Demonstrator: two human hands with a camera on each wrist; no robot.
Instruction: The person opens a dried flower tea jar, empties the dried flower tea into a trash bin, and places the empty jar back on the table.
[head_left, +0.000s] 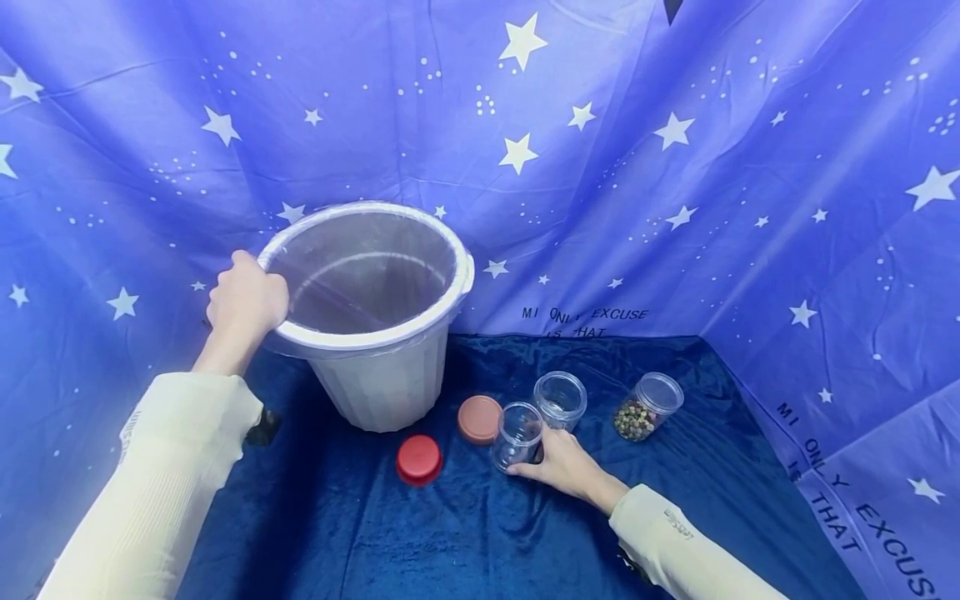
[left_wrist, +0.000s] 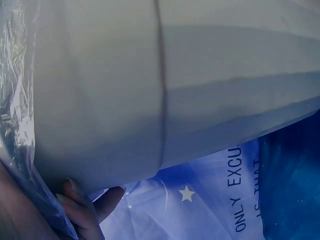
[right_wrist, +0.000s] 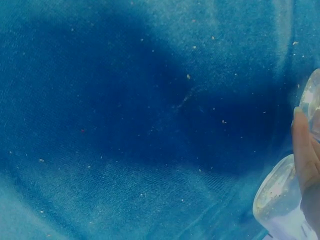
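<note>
My left hand grips the left rim of a white plastic bucket lined with a clear bag; the bucket leans its mouth toward me. In the left wrist view my fingers curl under the rim against the bucket wall and the crinkled liner. My right hand holds the base of an empty clear jar standing on the blue cloth. The right wrist view shows a finger against that jar.
A second empty clear jar stands just behind the held one. A jar of mixed beans lies tilted to the right. A red lid and a brown lid lie before the bucket. Star-printed blue fabric walls the space.
</note>
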